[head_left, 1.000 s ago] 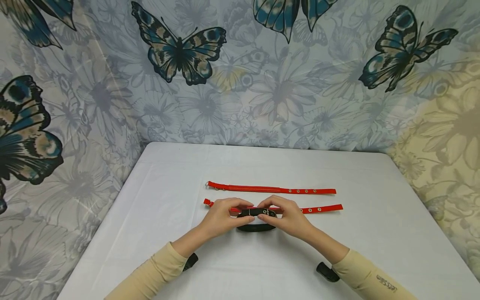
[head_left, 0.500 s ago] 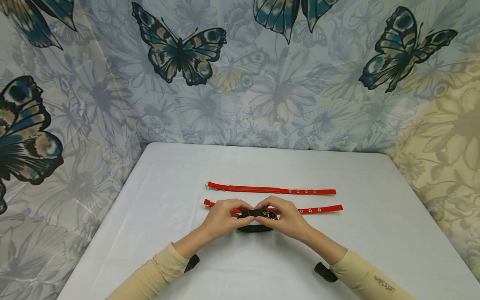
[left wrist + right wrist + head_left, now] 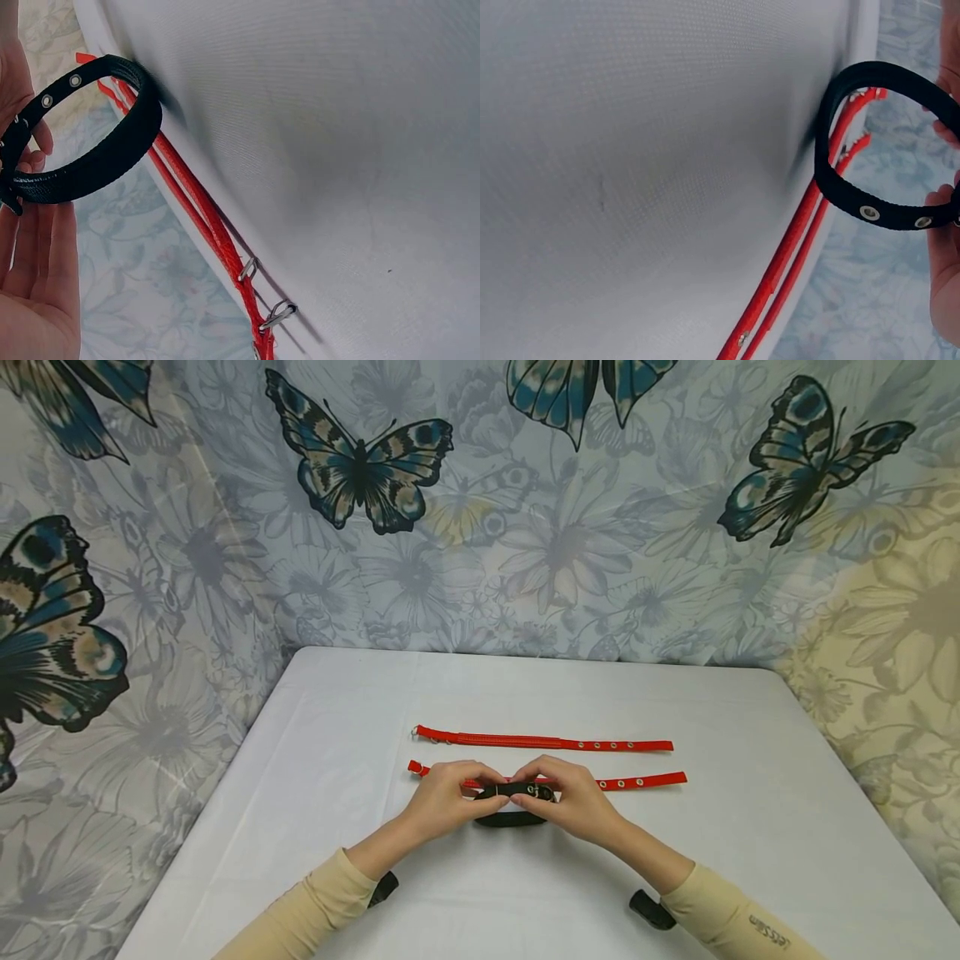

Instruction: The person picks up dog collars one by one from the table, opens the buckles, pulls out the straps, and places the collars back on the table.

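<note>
A black collar (image 3: 512,819), bent into a ring, is held up between both hands just over the near side of the table. In the left wrist view the black collar (image 3: 112,161) shows metal-rimmed holes along its strap. My left hand (image 3: 446,797) pinches the ring's left end between thumb and fingers. My right hand (image 3: 576,799) pinches it on the right, by the metal buckle, and the two thumbs nearly meet. From the right wrist, the loop of the collar (image 3: 870,210) hangs from the fingertips, its buckle end cut off by the frame's edge.
Two red collars lie stretched out side by side beyond the hands. The farther red collar (image 3: 510,741) is fully visible; the nearer red collar (image 3: 648,780) is partly covered by the hands. A white cloth (image 3: 360,693) covers the table, with a butterfly-patterned curtain (image 3: 562,552) behind it.
My right thumb and fingers have shifted slightly left along the black collar, closer to the left hand's. Otherwise the hands and the red collars keep their places.
</note>
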The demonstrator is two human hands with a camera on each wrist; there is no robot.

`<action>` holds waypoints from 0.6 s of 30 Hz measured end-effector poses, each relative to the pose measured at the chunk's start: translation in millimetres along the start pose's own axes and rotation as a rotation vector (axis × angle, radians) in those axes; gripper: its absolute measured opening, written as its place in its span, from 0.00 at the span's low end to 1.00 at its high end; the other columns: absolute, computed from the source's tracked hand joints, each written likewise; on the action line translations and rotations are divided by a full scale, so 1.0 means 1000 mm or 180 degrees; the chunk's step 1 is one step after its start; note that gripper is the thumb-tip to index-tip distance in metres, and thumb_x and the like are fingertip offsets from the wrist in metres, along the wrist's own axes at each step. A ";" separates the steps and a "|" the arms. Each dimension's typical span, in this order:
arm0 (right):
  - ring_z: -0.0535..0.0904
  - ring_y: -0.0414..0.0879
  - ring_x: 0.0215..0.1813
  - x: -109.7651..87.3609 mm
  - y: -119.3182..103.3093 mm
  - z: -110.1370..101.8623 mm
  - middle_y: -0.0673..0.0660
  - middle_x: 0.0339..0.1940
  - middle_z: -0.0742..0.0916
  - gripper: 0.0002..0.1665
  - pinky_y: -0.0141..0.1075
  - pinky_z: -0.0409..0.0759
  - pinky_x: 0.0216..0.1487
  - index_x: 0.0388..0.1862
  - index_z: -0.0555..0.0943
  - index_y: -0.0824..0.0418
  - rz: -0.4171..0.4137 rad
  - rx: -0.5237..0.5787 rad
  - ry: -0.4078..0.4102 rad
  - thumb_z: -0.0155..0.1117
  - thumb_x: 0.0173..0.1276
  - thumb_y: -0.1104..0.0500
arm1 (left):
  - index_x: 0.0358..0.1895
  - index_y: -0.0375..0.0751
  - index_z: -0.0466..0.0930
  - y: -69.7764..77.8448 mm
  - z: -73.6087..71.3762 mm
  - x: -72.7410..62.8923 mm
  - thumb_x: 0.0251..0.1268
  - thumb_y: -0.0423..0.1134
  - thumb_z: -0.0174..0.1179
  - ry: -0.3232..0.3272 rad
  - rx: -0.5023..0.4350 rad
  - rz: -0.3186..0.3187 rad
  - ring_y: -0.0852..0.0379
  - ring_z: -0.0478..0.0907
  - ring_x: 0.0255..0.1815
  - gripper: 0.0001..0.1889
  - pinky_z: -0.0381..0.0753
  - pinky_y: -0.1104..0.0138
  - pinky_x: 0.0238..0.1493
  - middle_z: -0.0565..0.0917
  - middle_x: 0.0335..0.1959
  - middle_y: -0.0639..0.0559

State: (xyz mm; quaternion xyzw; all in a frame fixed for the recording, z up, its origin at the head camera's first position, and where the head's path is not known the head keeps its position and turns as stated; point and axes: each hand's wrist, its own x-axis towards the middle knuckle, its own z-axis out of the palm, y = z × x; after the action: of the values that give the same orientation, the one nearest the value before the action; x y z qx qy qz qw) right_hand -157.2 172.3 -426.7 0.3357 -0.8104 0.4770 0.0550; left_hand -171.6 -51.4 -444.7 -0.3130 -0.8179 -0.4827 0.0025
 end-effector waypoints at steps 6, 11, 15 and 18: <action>0.83 0.49 0.40 0.001 -0.013 -0.002 0.56 0.37 0.86 0.12 0.42 0.85 0.41 0.40 0.82 0.64 0.0015 0.0046 0.0051 0.72 0.57 0.71 | 0.43 0.45 0.86 -0.001 0.000 -0.001 0.58 0.38 0.70 -0.0006 -0.0149 -0.0062 0.64 0.82 0.41 0.10 0.83 0.69 0.41 0.86 0.40 0.60; 0.83 0.48 0.41 0.000 -0.012 -0.001 0.55 0.38 0.86 0.13 0.41 0.85 0.42 0.41 0.83 0.63 0.0089 0.0069 0.0097 0.73 0.57 0.70 | 0.43 0.45 0.87 -0.003 0.001 -0.001 0.58 0.39 0.70 -0.0004 -0.0182 -0.0062 0.64 0.81 0.41 0.10 0.83 0.68 0.41 0.86 0.40 0.61; 0.83 0.47 0.42 -0.002 -0.009 -0.001 0.55 0.39 0.86 0.13 0.41 0.85 0.42 0.41 0.83 0.63 0.0086 0.0078 0.0132 0.73 0.57 0.69 | 0.44 0.45 0.87 -0.004 0.000 -0.002 0.58 0.39 0.71 -0.0014 -0.0208 -0.0050 0.64 0.81 0.41 0.11 0.83 0.68 0.41 0.86 0.40 0.60; 0.83 0.48 0.42 -0.002 -0.007 0.000 0.55 0.39 0.87 0.13 0.41 0.85 0.42 0.42 0.83 0.63 0.0041 0.0110 0.0171 0.73 0.57 0.69 | 0.44 0.46 0.86 -0.005 0.000 -0.002 0.58 0.40 0.71 -0.0025 -0.0287 -0.0061 0.63 0.82 0.42 0.11 0.83 0.69 0.42 0.86 0.40 0.60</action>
State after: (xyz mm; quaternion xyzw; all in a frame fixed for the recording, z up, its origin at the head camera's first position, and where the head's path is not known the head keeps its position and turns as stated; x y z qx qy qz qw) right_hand -151.3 171.6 -422.3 0.3183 -0.8025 0.5001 0.0680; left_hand -172.4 -54.4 -449.5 -0.3068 -0.7984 -0.5178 -0.0194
